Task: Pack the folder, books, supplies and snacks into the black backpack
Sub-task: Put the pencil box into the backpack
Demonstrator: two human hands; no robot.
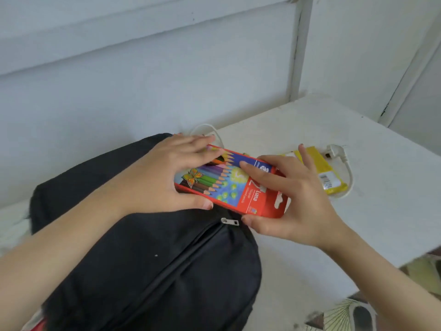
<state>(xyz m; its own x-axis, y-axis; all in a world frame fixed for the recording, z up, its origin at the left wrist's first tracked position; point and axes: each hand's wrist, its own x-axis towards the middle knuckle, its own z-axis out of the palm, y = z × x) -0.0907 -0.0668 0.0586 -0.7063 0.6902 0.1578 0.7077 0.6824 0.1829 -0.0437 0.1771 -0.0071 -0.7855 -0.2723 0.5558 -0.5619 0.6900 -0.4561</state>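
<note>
A red box of coloured pencils [235, 186] hangs just above the top of the black backpack [152, 254], which lies on the white table [372, 218]. My left hand [164, 177] grips the box's left end, thumb under it and fingers over its far edge. My right hand [291, 199] holds the right end, thumb below and fingers across the top. A silver zipper pull [229, 221] sits on the backpack right below the box. A yellow snack packet [325, 172] lies on the table behind my right hand.
A white cable with a plug [338, 152] curls around the yellow packet. A pale wall stands close behind the table. Patterned floor and a shoe [358, 314] show past the table's near right edge.
</note>
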